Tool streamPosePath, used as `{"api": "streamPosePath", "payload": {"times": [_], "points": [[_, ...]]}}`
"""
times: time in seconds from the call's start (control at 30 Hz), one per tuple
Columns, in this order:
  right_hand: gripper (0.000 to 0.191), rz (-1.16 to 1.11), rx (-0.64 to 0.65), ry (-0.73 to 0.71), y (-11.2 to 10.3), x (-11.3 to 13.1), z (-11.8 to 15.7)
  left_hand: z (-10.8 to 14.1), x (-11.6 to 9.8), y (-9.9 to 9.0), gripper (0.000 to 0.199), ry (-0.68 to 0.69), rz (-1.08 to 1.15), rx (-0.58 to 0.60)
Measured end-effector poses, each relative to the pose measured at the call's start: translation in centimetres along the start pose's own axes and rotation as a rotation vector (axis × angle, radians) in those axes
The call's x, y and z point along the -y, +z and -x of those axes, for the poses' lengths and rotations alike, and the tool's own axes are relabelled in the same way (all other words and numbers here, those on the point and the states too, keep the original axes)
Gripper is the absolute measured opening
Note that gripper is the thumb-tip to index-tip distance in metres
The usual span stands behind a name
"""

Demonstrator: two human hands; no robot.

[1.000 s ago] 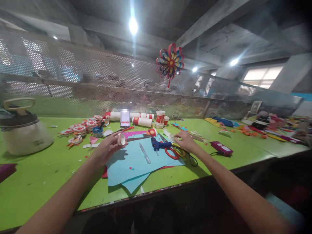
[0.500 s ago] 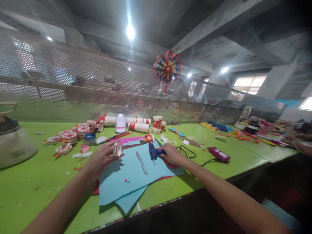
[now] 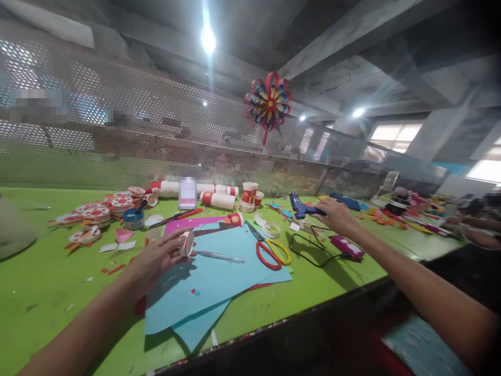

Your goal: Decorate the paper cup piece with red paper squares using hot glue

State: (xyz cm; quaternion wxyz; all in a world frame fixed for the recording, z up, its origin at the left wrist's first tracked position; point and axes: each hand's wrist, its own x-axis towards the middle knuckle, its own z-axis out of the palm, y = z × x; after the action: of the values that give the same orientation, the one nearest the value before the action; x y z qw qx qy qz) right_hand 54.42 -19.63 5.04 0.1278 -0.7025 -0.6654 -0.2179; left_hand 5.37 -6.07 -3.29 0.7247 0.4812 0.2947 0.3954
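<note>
My left hand (image 3: 166, 251) is closed around a small paper cup piece (image 3: 187, 244), its round rim turned to the right, above the light blue paper sheets (image 3: 211, 292). My right hand (image 3: 337, 215) grips the handle of a dark blue glue gun (image 3: 301, 207), held over the table to the right of the sheets with its nozzle side to the left. On the paper lie a clear pen (image 3: 221, 257) and scissors (image 3: 270, 249) with red and yellow handles. A red and white paper cup (image 3: 235, 220) lies tipped at the back of the sheets.
Behind stand a phone (image 3: 188, 193), stacked cups (image 3: 249, 196) and a blue jar (image 3: 133, 218). Finished turtle-like paper crafts (image 3: 94, 213) are piled at left. A purple power box (image 3: 347, 247) with a black cord sits at right. Perforated mesh (image 3: 156, 125) borders the table's back.
My right hand has carried the glue gun off the paper to the right, leaving the scissors in plain sight. The pen has turned to lie more sideways. My left hand keeps its cup piece.
</note>
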Motion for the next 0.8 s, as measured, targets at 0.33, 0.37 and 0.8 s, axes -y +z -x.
{"api": "streamPosePath", "payload": {"times": [0.33, 0.37, 0.8], "points": [[0.032, -0.069, 0.207, 0.059, 10.0, 5.9, -0.7, 0.2, 0.6, 0.2, 0.042, -0.037, -0.013, 0.055], [0.032, -0.071, 0.219, 0.065, 10.0, 5.9, -0.7, 0.2, 0.5, 0.3, 0.042, -0.033, -0.01, 0.06], [0.028, -0.052, 0.021, 0.048, 5.6, 9.0, 2.1, 0.6, -0.3, 0.7, 0.04, 0.004, -0.03, -0.016]]}}
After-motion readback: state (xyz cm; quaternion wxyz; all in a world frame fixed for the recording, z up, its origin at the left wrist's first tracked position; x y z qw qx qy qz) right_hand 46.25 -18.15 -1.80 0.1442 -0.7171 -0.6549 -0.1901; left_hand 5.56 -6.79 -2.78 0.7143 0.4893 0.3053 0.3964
